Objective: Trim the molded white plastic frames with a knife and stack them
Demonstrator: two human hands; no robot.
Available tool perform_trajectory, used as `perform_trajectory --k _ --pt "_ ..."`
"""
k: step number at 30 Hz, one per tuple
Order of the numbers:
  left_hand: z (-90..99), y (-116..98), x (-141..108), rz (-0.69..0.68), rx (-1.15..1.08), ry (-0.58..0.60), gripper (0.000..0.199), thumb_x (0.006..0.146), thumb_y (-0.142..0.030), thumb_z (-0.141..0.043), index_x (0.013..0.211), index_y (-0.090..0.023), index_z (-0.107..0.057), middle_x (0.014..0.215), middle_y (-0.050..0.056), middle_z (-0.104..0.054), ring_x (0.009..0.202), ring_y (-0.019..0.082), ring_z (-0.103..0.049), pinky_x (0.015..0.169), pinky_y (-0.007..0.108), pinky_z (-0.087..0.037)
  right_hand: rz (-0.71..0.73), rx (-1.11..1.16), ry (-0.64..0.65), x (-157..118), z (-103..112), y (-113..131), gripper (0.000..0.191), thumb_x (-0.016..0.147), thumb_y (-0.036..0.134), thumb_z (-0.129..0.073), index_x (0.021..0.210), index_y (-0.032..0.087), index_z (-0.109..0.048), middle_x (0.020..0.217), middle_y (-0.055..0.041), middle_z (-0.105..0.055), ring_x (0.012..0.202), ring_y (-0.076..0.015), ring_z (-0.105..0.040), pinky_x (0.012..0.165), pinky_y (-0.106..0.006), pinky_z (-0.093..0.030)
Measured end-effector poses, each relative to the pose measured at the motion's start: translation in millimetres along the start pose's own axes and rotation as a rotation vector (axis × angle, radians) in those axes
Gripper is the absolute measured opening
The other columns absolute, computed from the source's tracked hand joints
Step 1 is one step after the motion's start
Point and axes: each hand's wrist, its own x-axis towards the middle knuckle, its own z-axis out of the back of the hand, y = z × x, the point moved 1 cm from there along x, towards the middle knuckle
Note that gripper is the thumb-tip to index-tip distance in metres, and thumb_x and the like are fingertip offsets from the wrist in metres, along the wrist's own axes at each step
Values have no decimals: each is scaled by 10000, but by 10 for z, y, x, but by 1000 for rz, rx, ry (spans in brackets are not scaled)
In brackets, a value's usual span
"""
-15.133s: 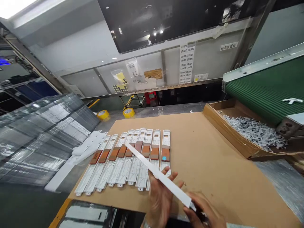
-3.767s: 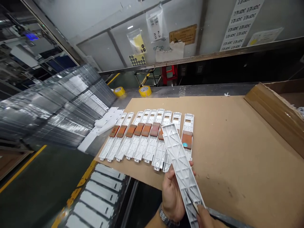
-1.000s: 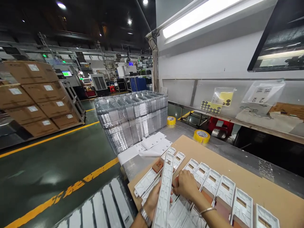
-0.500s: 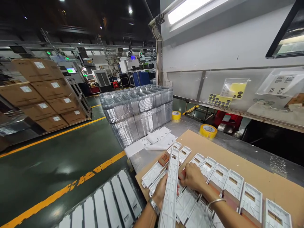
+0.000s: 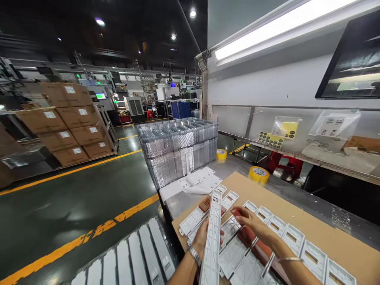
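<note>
White ribbed plastic strip [image 5: 213,237]: held on edge at lower centre of the frame, long axis running from the bottom edge up and away, gripped by the left hand [image 5: 204,239] at its left side. Right hand [image 5: 252,223]: immediately right of the strip, fingers spread and flat, grasping nothing, resting on the row of white trays [image 5: 285,237] on the cardboard sheet [image 5: 326,233]. Yellow tape rolls [image 5: 259,174] beyond, upper centre.

A steel-topped bench [image 5: 299,198] fills the lower right of the frame. On it lies a brown cardboard sheet [image 5: 332,237] carrying a row of white plastic trays [image 5: 293,241] (some with brown inserts). Beyond the sheet, toward the centre, sit two yellow tape rolls [image 5: 259,174], white paper sheets [image 5: 190,184] and a tall stack of clear trays [image 5: 178,152].
</note>
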Motion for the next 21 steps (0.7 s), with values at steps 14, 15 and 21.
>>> perform_trajectory --k 14,15,21 --pt "-70 173 -404 -313 55 -106 516 687 -561 -655 990 -143 -645 980 99 -675 1038 256 -571 978 385 -365 447 -280 -280 -575 -871 371 712 699 140 -514 1366 129 -265 1326 -188 -399 1238 -305 -362 996 -525 -338" --pt "-91 178 -449 -319 61 -100 507 702 -555 -644 1003 -147 -641 999 100 -671 1051 256 -565 988 388 -355 451 -299 -292 -591 -888 364 724 697 131 -515 1371 126 -252 1326 -194 -396 1236 -314 -361 987 -534 -345" --pt "-326 59 -823 -388 124 126 531 730 -414 -668 1179 -148 -569 1159 120 -605 1111 280 -524 989 385 -352 470 -326 -263 -786 -819 449 761 764 260 -563 1423 203 -188 1390 -161 -326 1277 -311 -321 986 -526 -370"
